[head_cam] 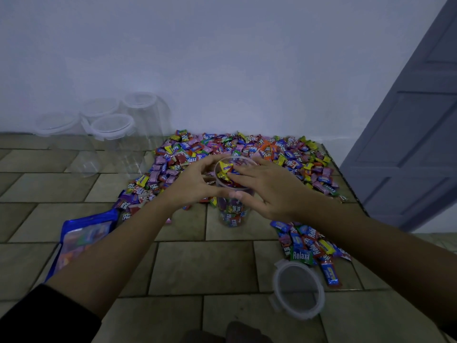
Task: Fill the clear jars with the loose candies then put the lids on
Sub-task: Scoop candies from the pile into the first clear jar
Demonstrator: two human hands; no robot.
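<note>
**Nearly full: hands topping up a candy jar**

Centre frame, a tall clear plastic jar [232,214] stands on tan floor tiles [197,268], packed w/ wrapped candies almost to the rim. Left hand [195,180] curls round the rim, gripping it. Right hand [263,190] lies over the mouth, fingers straight, pressing candies down. Big multicoloured candy heap [249,151] sits behind, round clear lid [299,290] lower right, empty lidded jars [113,134] upper left. Risk: a hard push could tip the tall jar, or overfilling stops the lid seating & sweets spill.

A black sleeve [47,315] is covering the left arm at the near left corner. The left hand [195,180] and right hand [267,191] are showing bare.
</note>
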